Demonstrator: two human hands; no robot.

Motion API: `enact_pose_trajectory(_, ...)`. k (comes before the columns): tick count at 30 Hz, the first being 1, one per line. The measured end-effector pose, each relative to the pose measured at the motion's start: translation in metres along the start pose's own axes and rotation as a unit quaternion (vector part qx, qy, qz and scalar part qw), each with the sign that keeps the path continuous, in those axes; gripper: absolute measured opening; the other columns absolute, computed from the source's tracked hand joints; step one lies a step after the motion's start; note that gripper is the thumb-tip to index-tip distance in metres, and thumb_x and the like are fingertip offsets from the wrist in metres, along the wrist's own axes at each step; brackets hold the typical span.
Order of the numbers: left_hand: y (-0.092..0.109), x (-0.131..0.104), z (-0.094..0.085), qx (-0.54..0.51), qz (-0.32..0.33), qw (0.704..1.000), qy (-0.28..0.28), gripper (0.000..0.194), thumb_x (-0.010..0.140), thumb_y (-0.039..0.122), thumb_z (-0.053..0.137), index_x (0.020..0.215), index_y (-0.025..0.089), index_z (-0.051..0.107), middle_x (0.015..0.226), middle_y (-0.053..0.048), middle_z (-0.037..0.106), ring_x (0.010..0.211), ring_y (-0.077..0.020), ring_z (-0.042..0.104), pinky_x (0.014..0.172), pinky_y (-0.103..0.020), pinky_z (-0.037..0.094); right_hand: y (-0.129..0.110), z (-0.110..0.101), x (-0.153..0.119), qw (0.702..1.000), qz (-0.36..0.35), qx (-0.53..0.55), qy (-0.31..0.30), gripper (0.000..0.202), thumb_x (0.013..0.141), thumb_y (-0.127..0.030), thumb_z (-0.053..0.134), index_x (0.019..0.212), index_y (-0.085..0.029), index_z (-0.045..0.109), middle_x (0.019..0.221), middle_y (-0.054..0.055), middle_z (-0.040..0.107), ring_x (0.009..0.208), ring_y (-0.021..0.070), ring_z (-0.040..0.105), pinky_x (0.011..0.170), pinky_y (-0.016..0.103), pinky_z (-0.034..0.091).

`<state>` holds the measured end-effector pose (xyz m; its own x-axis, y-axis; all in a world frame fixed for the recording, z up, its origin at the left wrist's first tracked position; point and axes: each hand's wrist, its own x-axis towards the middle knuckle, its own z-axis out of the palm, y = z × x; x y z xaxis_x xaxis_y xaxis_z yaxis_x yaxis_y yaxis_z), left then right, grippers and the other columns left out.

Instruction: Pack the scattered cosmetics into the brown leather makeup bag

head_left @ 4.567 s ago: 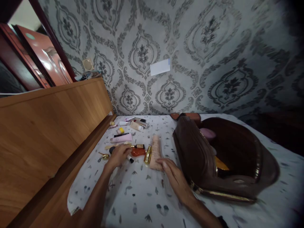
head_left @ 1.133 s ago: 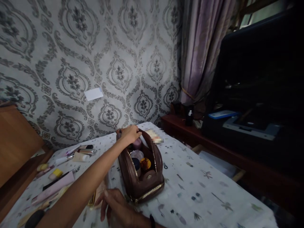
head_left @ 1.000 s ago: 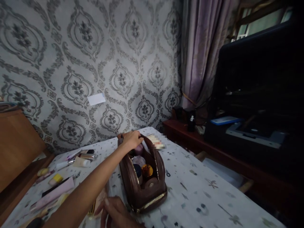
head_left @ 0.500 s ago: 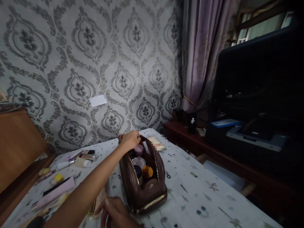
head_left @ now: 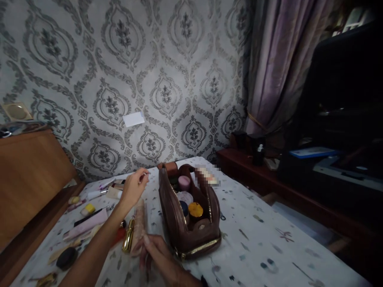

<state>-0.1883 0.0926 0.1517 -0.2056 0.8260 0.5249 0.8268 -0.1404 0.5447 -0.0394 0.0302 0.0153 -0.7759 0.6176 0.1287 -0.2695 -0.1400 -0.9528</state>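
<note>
A brown cosmetic bag (head_left: 170, 215) stands unzipped on the bed-like surface. Inside it sit a pink-topped container (head_left: 184, 183), a clear round lid (head_left: 184, 197), a dark cap (head_left: 183, 208) and an amber-topped jar (head_left: 196, 209). My left hand (head_left: 136, 186) hovers left of the bag with fingers loosely bent, thumb apart, and nothing visible in it. Low in front, my right hand (head_left: 158, 253) has its thumb and fingers apart, close to a long beige item (head_left: 139, 223) and a shiny gold tube (head_left: 128, 237). Whether it touches the beige item is unclear.
Several cosmetics are scattered at left, among them a pink tube (head_left: 86, 224), a yellow-capped item (head_left: 89, 209) and a round black compact (head_left: 67, 258). A wooden cabinet (head_left: 36, 171) borders the left side. The patterned wall (head_left: 167, 131) is behind; a dark red ledge (head_left: 239, 159) runs along the right.
My left hand has come out of the bag's far end and moved left. The view has shifted left, showing more items beside the bag. My right hand stays low beside the bag.
</note>
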Motion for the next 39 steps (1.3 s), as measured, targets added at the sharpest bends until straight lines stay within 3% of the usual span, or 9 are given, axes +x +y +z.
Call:
enact_pose_trajectory(7,-0.072,-0.060,-0.017,-0.067,-0.111,0.991,0.027,0.028,0.076,0.044,0.050,0.085,0.020,0.063,0.065,0.000,0.066,0.058,-0.0187,0.063,0.061,-0.030,0.048,-0.004,-0.001,0.001,1.000,-0.003,-0.002,-0.002,0.079,0.079,-0.086,0.044,0.086,-0.012,0.070,0.059,0.000,0.053,0.052,0.0115,0.052,0.048,0.022,0.038)
enact_pose_trajectory(13,-0.103,-0.106,-0.023,-0.033,-0.147,0.987,0.050,0.028,0.083,0.044,0.049,0.090,0.021,0.064,0.070,-0.001,0.068,0.070,-0.0216,0.067,0.068,-0.032,0.050,0.005,-0.004,0.006,1.000,-0.012,0.000,-0.001,0.075,0.083,-0.082,0.045,0.089,-0.012,0.069,0.058,0.000,0.054,0.053,0.0121,0.053,0.049,0.023,0.038)
enact_pose_trajectory(20,-0.101,-0.136,-0.021,0.053,-0.137,0.987,0.057,0.024,0.090,0.036,0.044,0.094,0.022,0.063,0.086,-0.004,0.071,0.081,-0.0216,0.067,0.075,-0.033,0.048,0.004,-0.004,0.008,1.000,-0.002,0.010,0.000,0.068,0.084,-0.079,0.049,0.089,-0.013,0.068,0.059,0.000,0.055,0.055,0.0128,0.052,0.049,0.024,0.036)
enact_pose_trajectory(26,-0.093,-0.147,-0.015,0.195,-0.082,0.977,0.008,0.027,0.097,0.025,0.038,0.093,0.021,0.064,0.087,-0.007,0.068,0.086,-0.0238,0.062,0.079,-0.036,0.044,0.000,-0.004,0.007,1.000,0.011,-0.001,0.022,0.069,0.082,-0.079,0.052,0.093,-0.014,0.070,0.063,0.002,0.057,0.058,0.0142,0.052,0.050,0.024,0.038)
enact_pose_trajectory(31,-0.088,-0.150,-0.015,0.251,-0.039,0.967,-0.028,0.027,0.097,0.022,0.041,0.084,0.020,0.065,0.083,-0.008,0.067,0.086,-0.0246,0.058,0.079,-0.037,0.043,0.000,-0.007,0.009,0.997,0.004,-0.029,0.065,0.067,0.077,-0.080,0.057,0.091,-0.016,0.072,0.080,0.008,0.063,0.072,0.0191,0.057,0.055,0.027,0.042)
enact_pose_trajectory(35,-0.087,-0.151,-0.017,0.233,-0.059,0.971,-0.011,0.026,0.097,0.021,0.041,0.087,0.020,0.065,0.085,-0.007,0.068,0.088,-0.0235,0.060,0.081,-0.035,0.045,0.003,-0.008,0.010,0.997,0.012,-0.045,0.061,0.069,0.077,-0.081,0.056,0.093,-0.016,0.073,0.085,0.010,0.065,0.070,0.0192,0.056,0.059,0.030,0.043)
enact_pose_trajectory(39,-0.105,-0.138,-0.032,0.245,-0.103,0.964,0.018,0.027,0.099,0.023,0.037,0.103,0.020,0.064,0.106,-0.009,0.070,0.102,-0.0221,0.062,0.092,-0.035,0.047,0.002,-0.008,0.009,0.997,0.007,-0.051,0.055,0.069,0.078,-0.081,0.054,0.094,-0.016,0.073,0.085,0.009,0.066,0.067,0.0178,0.054,0.059,0.031,0.043)
